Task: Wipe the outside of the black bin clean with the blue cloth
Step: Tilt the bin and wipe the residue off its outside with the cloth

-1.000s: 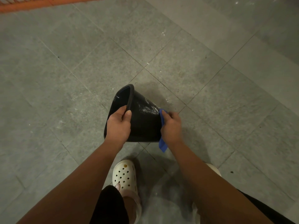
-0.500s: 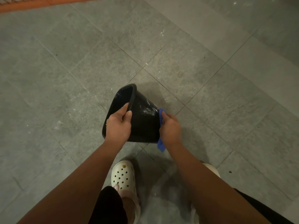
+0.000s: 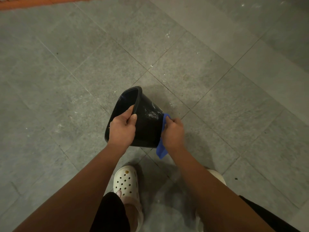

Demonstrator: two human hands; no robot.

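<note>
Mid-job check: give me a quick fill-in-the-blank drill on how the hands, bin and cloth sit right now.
1. The left hand grips the black bin by its ____.
2. The right hand holds a ____ cloth against the bin's base end.
3. ____ smears show on the bin's outer wall.

Missing words: rim; blue; white.

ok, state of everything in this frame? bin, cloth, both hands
black bin: tipped over, mouth facing left, whitish smears on its outer wall.
blue cloth: against the bin's base end, tail hanging loose.
left hand: grips the bin's rim.
right hand: holds the blue cloth to the bin.
white clog: worn, on the floor.
</note>
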